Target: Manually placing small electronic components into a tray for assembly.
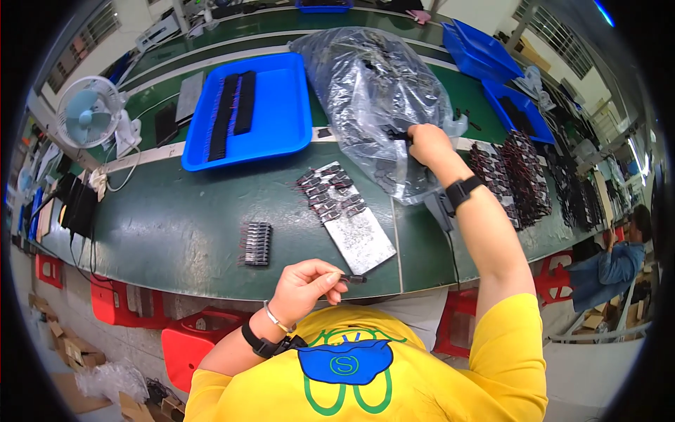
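My left hand is near the table's front edge, thumb and forefinger pinching a small black component with thin wires. My right hand reaches to the opening of a large clear plastic bag full of dark parts, its fingers closed on a small black part. Between the hands lies a grey metal plate, its far half covered with rows of small wired components. To its left, a neat stack of black components sits on the green table.
A blue tray holding black strips stands at the far left of the bag. Bundles of wired parts lie at the right, near more blue bins. A fan stands at the left. Red stools line the front edge; a person sits at right.
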Tool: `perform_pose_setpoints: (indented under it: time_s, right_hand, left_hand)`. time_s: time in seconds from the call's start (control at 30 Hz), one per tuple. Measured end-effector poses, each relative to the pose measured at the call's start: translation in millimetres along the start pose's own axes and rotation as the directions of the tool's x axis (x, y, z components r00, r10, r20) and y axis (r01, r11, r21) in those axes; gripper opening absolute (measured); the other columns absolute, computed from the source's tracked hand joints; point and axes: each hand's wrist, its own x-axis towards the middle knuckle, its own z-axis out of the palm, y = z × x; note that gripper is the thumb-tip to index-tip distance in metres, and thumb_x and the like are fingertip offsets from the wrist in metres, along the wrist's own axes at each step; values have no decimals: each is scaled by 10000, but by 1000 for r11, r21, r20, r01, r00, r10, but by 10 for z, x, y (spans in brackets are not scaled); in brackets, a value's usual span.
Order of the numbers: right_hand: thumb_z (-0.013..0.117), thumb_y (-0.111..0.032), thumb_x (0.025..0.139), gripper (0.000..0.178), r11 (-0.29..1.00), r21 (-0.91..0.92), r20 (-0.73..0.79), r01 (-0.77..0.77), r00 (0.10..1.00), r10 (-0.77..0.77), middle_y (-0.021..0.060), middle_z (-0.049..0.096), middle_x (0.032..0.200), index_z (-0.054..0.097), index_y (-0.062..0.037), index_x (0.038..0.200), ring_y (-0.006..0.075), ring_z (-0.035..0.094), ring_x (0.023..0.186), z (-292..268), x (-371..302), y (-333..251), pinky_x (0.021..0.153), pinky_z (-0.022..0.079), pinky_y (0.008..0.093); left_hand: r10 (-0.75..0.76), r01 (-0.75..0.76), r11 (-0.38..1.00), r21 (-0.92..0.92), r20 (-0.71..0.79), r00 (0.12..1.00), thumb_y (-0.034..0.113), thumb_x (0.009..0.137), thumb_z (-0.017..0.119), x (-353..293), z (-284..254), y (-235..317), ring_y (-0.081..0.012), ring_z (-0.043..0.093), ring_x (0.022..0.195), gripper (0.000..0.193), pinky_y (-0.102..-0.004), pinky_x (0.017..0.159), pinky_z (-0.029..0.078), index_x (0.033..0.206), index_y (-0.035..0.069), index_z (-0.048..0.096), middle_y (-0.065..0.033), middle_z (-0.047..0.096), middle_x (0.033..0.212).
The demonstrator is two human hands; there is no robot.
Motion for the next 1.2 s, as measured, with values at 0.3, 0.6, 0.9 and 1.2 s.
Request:
perform_pose_setpoints:
  time_s: [0.3,0.6,0.9,1.2]
  right_hand:
    - [652,-75,705,152,930,359,-81,82,995,-57,161,655,872,631,-16,844,322,632,845,-34,-707,-19,735,500,392]
    - [663,-112,736,130,842,442,-236,310,946,-225,126,623,833,634,-41,841,324,611,843,69,-1108,120,736,497,389]
    - [696,-125,721,162,930,302,-100,211,977,-190,157,625,834,656,-2,819,340,617,831,33,-1021,144,738,499,405]
    - [628,-107,699,155,958,73,12,277,960,-278,181,616,816,661,7,799,357,616,819,1,-975,68,745,504,432]
  left_hand:
    - [11,-10,1000,29,-15,1000,87,900,604,-1,41,8,-161,634,615,128,-278,564,544,926,-36,628,-147,671,800]
    - [33,-33,998,51,4,999,89,903,610,-22,13,-7,-121,627,635,132,-254,596,542,959,-27,639,-120,680,806]
    - [68,-65,995,79,-35,997,95,894,615,-12,41,-23,-156,631,592,133,-264,529,532,924,-33,629,-146,671,772]
    - [49,-48,996,78,-11,999,102,908,607,-34,28,-5,-117,623,637,138,-251,597,537,959,-22,637,-111,679,804]
